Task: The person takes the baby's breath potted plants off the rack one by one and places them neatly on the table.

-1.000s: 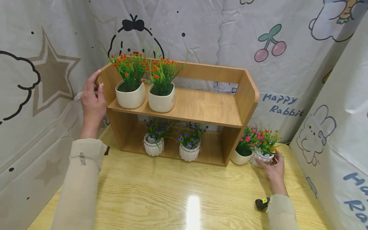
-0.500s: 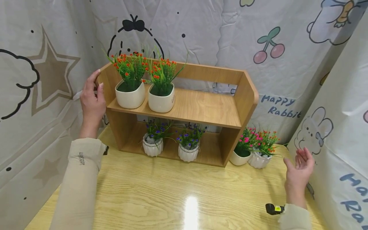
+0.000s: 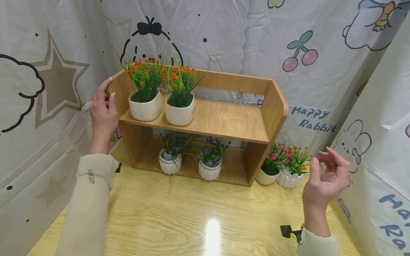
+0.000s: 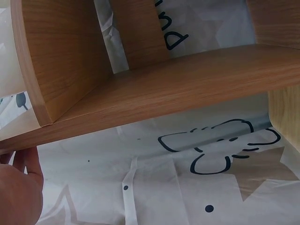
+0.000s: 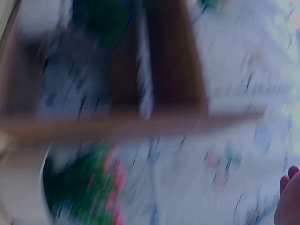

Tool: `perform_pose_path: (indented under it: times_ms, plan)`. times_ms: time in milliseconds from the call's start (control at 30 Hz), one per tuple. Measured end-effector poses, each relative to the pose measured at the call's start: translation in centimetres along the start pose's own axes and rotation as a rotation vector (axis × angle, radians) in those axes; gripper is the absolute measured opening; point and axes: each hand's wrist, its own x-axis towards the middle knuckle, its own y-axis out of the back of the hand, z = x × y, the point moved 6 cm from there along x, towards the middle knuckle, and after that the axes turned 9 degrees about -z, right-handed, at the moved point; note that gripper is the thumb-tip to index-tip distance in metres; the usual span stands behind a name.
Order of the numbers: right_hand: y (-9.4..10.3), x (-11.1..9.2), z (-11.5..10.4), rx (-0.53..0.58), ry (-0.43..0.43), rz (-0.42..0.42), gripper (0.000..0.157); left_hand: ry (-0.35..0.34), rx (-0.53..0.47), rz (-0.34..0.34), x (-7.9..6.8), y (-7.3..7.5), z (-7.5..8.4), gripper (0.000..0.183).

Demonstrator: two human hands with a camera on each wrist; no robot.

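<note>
A two-tier wooden shelf (image 3: 224, 117) stands on the table. My left hand (image 3: 104, 110) grips its left side panel near the top, thumb at the front edge. In the left wrist view, part of that hand (image 4: 21, 187) shows against the shelf's edge. My right hand (image 3: 326, 177) is raised with loosely bent fingers and holds nothing. It is nearest a white pot of orange flowers (image 3: 289, 177), which stands beside a cream pot of pink flowers (image 3: 268, 174) right of the shelf. The right wrist view is blurred, with the pink flowers (image 5: 112, 187) at lower left.
Two cream pots of orange flowers (image 3: 145, 106) sit on the upper tier's left. On the lower tier stand two white ribbed pots with purple flowers (image 3: 210, 167). Printed curtains (image 3: 221, 46) hang behind and at both sides. The table (image 3: 179, 213) extends in front of the shelf.
My right hand has let go of the white orange-flower pot, moved away to the right, then turned with its fingers bending inward. My left hand stays on the shelf.
</note>
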Motion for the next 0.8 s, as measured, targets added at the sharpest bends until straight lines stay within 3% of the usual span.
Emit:
perform_pose_path:
  times_ms: [167, 333, 467, 800]
  plan:
    - [-5.9, -1.1, -0.6, 0.163, 0.044, -0.227, 0.038, 0.007, 0.002, 0.005, -0.1, 0.0, 0.0, 0.043]
    - [-12.3, -1.9, 1.0, 0.132, -0.121, -0.571, 0.053, -0.010, 0.005, 0.005, 0.0, 0.0, 0.1, 0.043]
    - [-17.0, -1.8, 3.0, 0.092, -0.274, -0.790, 0.069, -0.022, 0.001, -0.001, 0.1, 0.1, 0.0, 0.043]
    - [-26.8, -0.7, 6.9, 0.074, -0.508, -1.075, 0.101, -0.030, -0.015, 0.018, 0.2, -0.1, -0.3, 0.043]
